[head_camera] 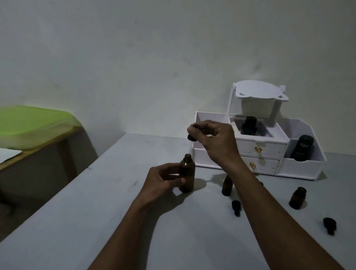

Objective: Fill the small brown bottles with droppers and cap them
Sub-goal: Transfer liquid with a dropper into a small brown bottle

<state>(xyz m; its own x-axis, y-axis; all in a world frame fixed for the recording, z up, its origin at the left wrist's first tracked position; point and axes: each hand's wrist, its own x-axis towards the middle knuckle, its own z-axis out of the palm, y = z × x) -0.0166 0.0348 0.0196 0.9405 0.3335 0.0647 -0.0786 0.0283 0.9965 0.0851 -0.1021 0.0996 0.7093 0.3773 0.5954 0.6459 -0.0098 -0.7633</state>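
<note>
My left hand (164, 179) grips a tall brown bottle (187, 173) that stands uncapped on the grey table (95, 218). Above it, my right hand (213, 139) pinches a black dropper cap (191, 136) between its fingertips; any glass tube under the cap is too dim to make out. Two small brown bottles stand open to the right, one (227, 185) beside my right forearm and one (298, 197) further right. Two loose black dropper caps lie on the table, one (236, 207) near my forearm and one (330, 225) at the right.
A white desktop organiser (260, 150) with two drawers stands at the back right and holds dark bottles (301, 147). A wooden side table with a green lid (29, 126) is at the left. The table's left edge runs diagonally.
</note>
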